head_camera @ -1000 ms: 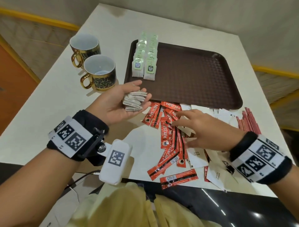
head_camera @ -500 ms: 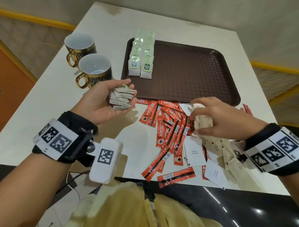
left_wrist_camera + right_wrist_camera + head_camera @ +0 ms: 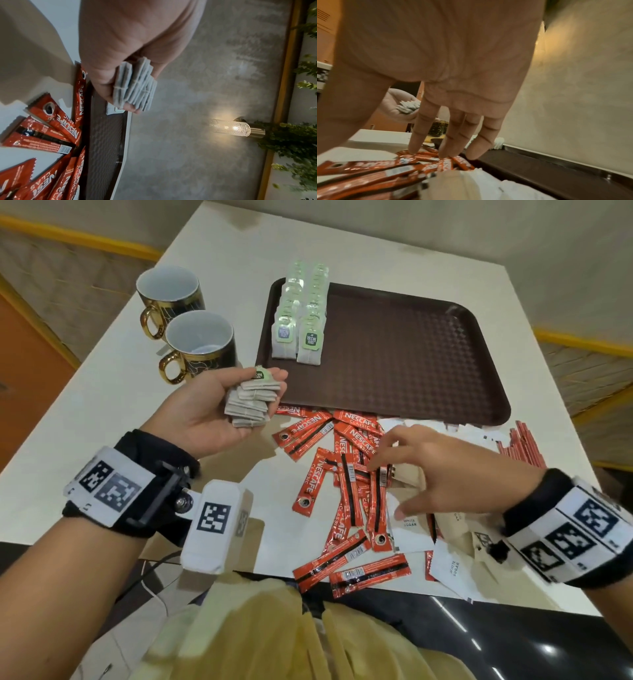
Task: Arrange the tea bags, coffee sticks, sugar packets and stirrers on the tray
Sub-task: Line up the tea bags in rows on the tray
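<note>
The left hand, palm up beside the near left corner of the tray, cups a stack of tea bags with its fingers curled round them. The right hand is spread, holding nothing, fingertips touching the coffee sticks scattered on the worktop. More tea bags lie in two rows at the tray's left edge.
</note>
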Demonstrator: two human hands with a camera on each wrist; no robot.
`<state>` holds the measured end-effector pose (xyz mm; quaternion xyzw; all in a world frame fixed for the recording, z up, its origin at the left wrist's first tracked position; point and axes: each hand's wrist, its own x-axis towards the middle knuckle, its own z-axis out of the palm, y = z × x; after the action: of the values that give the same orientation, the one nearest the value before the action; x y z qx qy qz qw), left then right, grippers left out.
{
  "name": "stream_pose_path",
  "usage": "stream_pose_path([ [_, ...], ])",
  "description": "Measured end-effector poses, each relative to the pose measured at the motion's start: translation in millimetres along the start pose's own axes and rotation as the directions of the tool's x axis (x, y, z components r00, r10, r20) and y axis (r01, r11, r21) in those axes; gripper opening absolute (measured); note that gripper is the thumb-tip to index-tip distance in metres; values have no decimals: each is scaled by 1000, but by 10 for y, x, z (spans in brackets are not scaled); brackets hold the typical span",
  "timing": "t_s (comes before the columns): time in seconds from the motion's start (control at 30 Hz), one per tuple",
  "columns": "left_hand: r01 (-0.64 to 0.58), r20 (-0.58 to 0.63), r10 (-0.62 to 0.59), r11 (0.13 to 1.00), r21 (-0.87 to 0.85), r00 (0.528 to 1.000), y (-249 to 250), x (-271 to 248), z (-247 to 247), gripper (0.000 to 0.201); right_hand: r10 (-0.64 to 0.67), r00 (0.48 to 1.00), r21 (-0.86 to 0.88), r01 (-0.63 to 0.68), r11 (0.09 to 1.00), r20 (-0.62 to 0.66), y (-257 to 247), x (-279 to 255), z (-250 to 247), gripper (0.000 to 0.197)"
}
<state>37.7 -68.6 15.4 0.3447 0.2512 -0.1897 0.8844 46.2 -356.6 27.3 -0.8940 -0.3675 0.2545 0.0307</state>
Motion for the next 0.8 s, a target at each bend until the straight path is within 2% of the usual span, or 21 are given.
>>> stream_pose_path([
  [0.1,-25,-18,25,1000,1,1000,7,33,39,32,-105,994,-19,105,994,27,-191,6,165,71],
  [0.2,-50,-32,48,997,-51,998,69,45,24,30,-224,971,-31,227,973,84,-359,-28,324,68],
  [0.27,-70,-35,68,995,-64,997,116,47,-9,30,-276,953,-30,282,959,123,-429,-45,415,61],
  [0.37,-98,-32,97,995,-33,995,148,48,-43,31,-325,941,-13,328,945,94,-477,-11,540,42],
  [0.5,-58,15,58,998,2,998,121,63,-13,32,-287,958,-47,288,957,13,-503,115,565,29],
  [0.6,-31,68,26,997,73,997,55,78,94,28,-220,975,-105,214,971,-44,-542,228,455,34],
  [0.67,-42,106,28,991,128,994,4,99,169,28,-173,981,-57,168,984,-93,-533,294,274,35],
  [0.73,-75,152,43,975,207,987,-37,138,207,29,-110,961,88,136,987,-255,-464,376,49,23],
  [0.8,-118,181,66,948,296,981,-71,174,220,33,18,890,260,114,959,-455,-341,490,-145,13],
])
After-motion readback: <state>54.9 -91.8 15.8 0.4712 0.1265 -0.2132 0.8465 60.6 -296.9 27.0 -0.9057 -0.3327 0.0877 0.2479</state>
